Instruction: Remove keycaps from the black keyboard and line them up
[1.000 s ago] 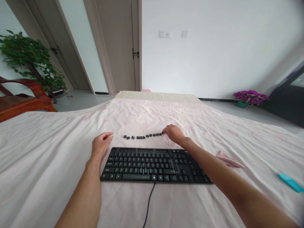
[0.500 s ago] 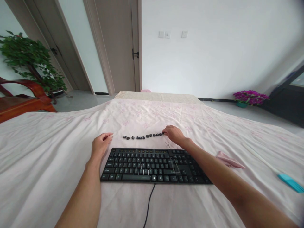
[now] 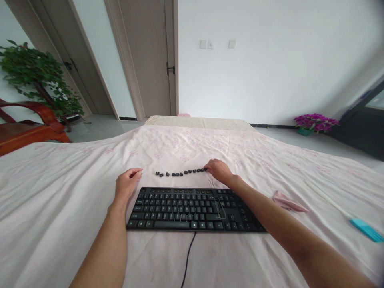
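A row of loose black keycaps (image 3: 177,174) lies on the pink flowered cloth (image 3: 168,256) beyond a black keyboard (image 3: 174,224). At the row's right end, my right hand (image 3: 219,170) is closed in a pinch on a keycap (image 3: 205,169), mostly covered by the fingertips. My left hand (image 3: 127,182) rests on the cloth left of the row, fingers curled together, with nothing visible in them. A thin wire loop (image 3: 222,211) lies across the keyboard's right part, where some keys are off. My right forearm hides the keyboard's right end.
To the right lie a folded pink cloth (image 3: 288,201) and a brush with blue bristles (image 3: 366,230). The keyboard's black cable (image 3: 189,256) runs toward me. Beyond the covered surface stand a wooden chair (image 3: 33,120), a leafy plant (image 3: 33,72) and purple flowers (image 3: 316,122).
My right hand has barely shifted left at the row's right end, still pinching the keycap. My left hand and the keyboard stay where they were.
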Tool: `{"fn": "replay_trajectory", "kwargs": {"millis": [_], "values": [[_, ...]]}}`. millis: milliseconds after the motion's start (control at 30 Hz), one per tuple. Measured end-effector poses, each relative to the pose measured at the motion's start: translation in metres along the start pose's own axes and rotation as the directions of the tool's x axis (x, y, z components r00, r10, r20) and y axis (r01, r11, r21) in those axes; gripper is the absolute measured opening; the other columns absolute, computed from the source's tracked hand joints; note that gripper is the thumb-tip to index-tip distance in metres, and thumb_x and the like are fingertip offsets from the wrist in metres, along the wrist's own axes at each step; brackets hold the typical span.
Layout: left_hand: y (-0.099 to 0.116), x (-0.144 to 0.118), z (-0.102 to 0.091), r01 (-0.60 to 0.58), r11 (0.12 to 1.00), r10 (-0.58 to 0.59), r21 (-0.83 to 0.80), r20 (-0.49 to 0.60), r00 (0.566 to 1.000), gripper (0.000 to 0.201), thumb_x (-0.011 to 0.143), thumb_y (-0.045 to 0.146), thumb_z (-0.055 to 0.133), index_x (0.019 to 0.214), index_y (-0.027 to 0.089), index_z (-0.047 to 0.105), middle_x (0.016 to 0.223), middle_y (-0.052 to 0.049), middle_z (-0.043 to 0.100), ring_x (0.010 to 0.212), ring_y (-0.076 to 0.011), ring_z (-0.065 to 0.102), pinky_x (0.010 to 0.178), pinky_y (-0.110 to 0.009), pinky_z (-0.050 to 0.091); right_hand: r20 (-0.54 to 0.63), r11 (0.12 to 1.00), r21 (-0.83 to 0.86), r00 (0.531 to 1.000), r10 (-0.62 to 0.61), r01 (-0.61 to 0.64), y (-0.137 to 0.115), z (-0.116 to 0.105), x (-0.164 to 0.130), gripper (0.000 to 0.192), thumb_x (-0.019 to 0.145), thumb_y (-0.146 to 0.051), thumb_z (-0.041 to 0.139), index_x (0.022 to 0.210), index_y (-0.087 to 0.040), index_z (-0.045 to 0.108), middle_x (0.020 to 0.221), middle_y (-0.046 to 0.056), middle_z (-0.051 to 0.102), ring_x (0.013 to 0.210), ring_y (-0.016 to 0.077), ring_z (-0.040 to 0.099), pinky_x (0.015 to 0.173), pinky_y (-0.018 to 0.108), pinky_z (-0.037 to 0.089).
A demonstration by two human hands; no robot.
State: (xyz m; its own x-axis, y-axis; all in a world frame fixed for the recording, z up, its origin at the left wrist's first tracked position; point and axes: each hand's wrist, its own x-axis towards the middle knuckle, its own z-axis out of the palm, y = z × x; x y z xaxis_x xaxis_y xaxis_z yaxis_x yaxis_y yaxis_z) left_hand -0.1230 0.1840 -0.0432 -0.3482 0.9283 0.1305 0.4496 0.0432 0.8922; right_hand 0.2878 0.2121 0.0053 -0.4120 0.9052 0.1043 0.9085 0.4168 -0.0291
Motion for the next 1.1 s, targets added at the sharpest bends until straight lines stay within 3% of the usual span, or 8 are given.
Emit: {"fn": "replay_trajectory", "kwargs": {"millis": [367, 567, 700, 933, 1100], "values": [[-0.002, 0.001, 0.001, -0.01, 1.0, 0.01, -0.002, 0.006, 1.0, 0.039, 0.073, 0.043, 0.064, 0.102, 0.019, 0.073, 0.087, -0.007, 0.074, 0.078, -0.0209, 0.069, 0.078, -0.031, 0.052, -0.022, 0.997, 0.058, 0.999, 0.041, -0.04, 0.0, -0.002, 0.0, 0.023, 0.087, -0.023, 0.06, 0.107, -0.023, 0.072, 0.1, 0.005, 0.07, 0.1, 0.0197, 0.06, 0.083, 0.026, 0.043], [-0.001, 0.001, 0.0, -0.004, 1.0, 0.004, -0.016, 0.0, 1.0, 0.039, 0.072, 0.043, 0.064, 0.102, 0.018, 0.073, 0.087, -0.007, 0.074, 0.08, -0.0216, 0.069, 0.079, -0.031, 0.053, -0.087, 0.961, 0.21, 0.976, 0.199, -0.177, 0.021, -0.01, -0.011, 0.022, 0.086, -0.024, 0.06, 0.104, -0.022, 0.072, 0.102, 0.003, 0.071, 0.088, 0.0164, 0.064, 0.075, 0.024, 0.045], [-0.001, 0.0, 0.0, -0.005, 1.0, 0.005, 0.002, 0.005, 1.0, 0.038, 0.073, 0.042, 0.065, 0.102, 0.02, 0.073, 0.086, -0.006, 0.074, 0.081, -0.0216, 0.069, 0.079, -0.031, 0.052, -0.038, 0.939, 0.237, 0.963, 0.267, -0.251, 0.037, -0.013, -0.023, 0.018, 0.084, -0.026, 0.062, 0.097, -0.024, 0.074, 0.098, 0.001, 0.073, 0.086, 0.0167, 0.066, 0.073, 0.024, 0.045], [0.003, -0.002, -0.001, -0.005, 1.0, 0.005, 0.025, 0.002, 1.0, 0.036, 0.072, 0.043, 0.064, 0.1, 0.021, 0.074, 0.084, -0.004, 0.074, 0.079, -0.0215, 0.069, 0.078, -0.03, 0.052, 0.026, 0.954, 0.219, 0.979, 0.202, -0.203, 0.036, -0.008, -0.031, 0.018, 0.082, -0.025, 0.064, 0.096, -0.026, 0.075, 0.097, 0.001, 0.071, 0.085, 0.0166, 0.065, 0.073, 0.024, 0.045], [0.004, -0.002, -0.002, -0.012, 0.999, 0.011, 0.038, 0.009, 1.0, 0.036, 0.073, 0.043, 0.064, 0.1, 0.021, 0.074, 0.085, -0.005, 0.074, 0.078, -0.0212, 0.069, 0.078, -0.03, 0.051, 0.002, 0.972, 0.172, 0.986, 0.165, -0.163, 0.031, -0.002, -0.024, 0.019, 0.083, -0.023, 0.062, 0.096, -0.026, 0.075, 0.098, 0.001, 0.071, 0.089, 0.0176, 0.064, 0.077, 0.024, 0.044]]}}
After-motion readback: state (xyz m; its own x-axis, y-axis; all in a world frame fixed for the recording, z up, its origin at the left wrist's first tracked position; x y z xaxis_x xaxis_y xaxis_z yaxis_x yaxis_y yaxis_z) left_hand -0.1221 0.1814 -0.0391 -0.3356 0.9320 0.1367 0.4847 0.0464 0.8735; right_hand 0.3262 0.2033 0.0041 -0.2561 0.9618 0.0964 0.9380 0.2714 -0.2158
